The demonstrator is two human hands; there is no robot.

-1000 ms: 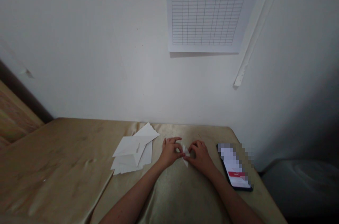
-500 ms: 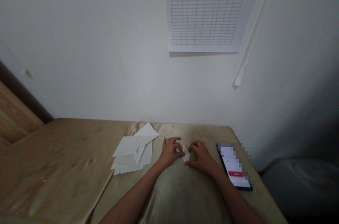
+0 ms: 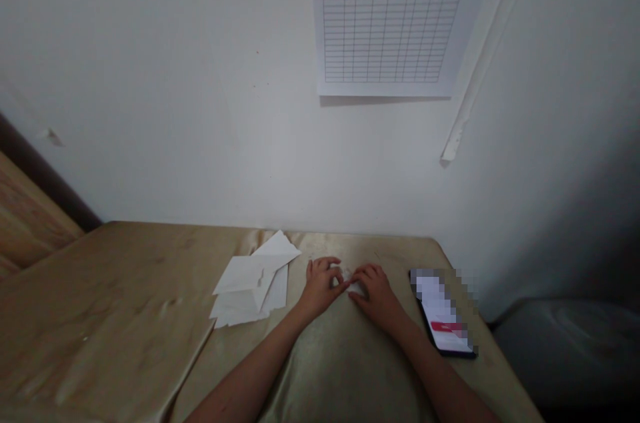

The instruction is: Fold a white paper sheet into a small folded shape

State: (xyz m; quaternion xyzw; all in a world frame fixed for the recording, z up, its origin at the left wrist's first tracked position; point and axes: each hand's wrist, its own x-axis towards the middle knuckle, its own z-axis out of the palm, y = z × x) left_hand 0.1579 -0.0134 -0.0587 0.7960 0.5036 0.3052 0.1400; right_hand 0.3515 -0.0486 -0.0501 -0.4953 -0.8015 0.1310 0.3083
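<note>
Between my two hands lies a small piece of white paper (image 3: 356, 287), partly covered by fingers. My left hand (image 3: 320, 285) has its thumb and index finger on the paper's left side, the other fingers curled above. From the right, my right hand (image 3: 371, 289) holds the paper with bent fingers, its fingertips close to my left thumb. The paper's exact folds are too small to tell. Left of my hands, several loose white sheets (image 3: 240, 273) overlap in a pile on the gold-brown cloth.
A phone (image 3: 443, 316) with a lit, partly pixelated screen lies to the right on the cloth-covered table (image 3: 125, 303). A printed table sheet (image 3: 385, 29) hangs on the wall behind. A dark rounded object (image 3: 570, 343) stands beyond the right edge.
My right fingers have moved left over the small paper, closer to my left fingertips. The paper shows lower and flatter, more covered by fingers. The pile and phone have stayed put.
</note>
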